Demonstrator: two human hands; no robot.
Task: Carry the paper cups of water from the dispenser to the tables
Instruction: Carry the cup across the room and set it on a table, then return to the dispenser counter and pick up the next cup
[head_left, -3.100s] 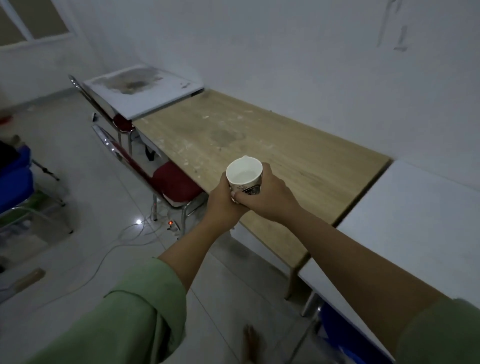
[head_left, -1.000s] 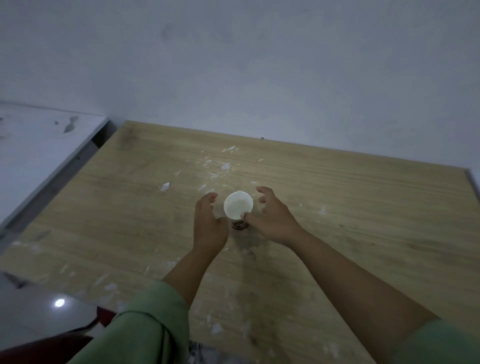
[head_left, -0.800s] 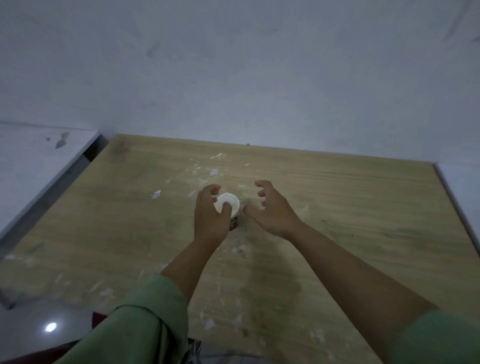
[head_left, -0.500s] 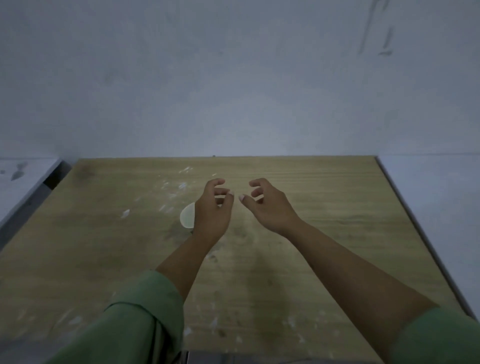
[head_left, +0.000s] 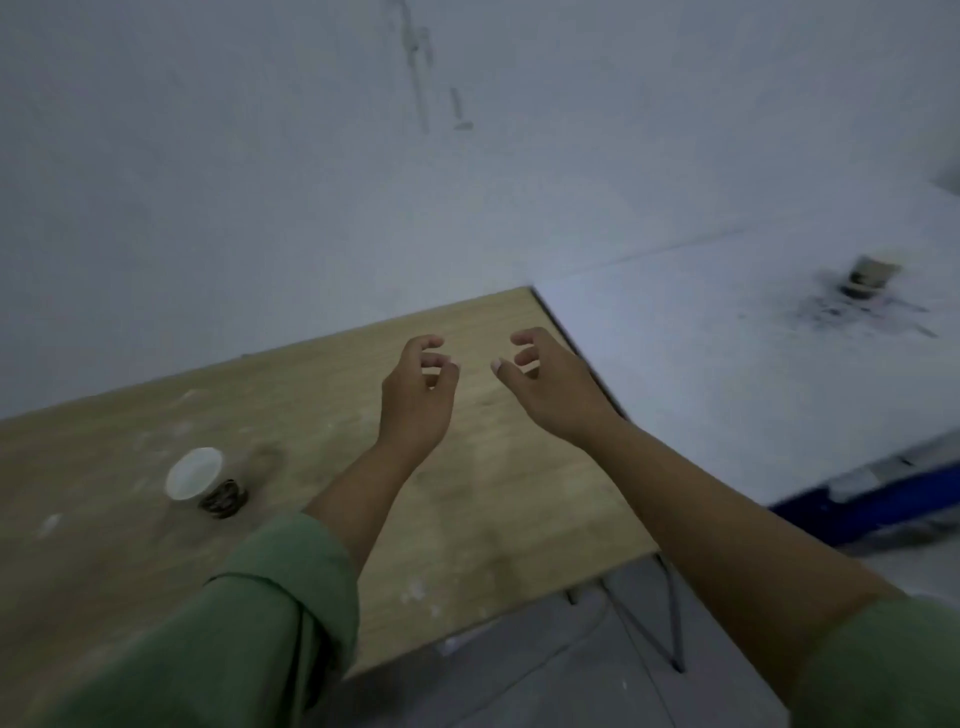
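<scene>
A white paper cup with a dark printed side stands upright on the wooden table, left of centre. My left hand hovers above the table well to the right of the cup, empty, fingers curled and apart. My right hand is beside it near the table's right edge, also empty with fingers spread. Both hands are clear of the cup.
A white table adjoins the wooden one on the right, with a small blurred object and dark specks on it. A blue thing shows under its near edge. A white wall runs behind both tables. Grey floor lies below.
The cup was carried in both hands, set on the wooden table and let go. Both hands have drawn away to the right as my view swung right.
</scene>
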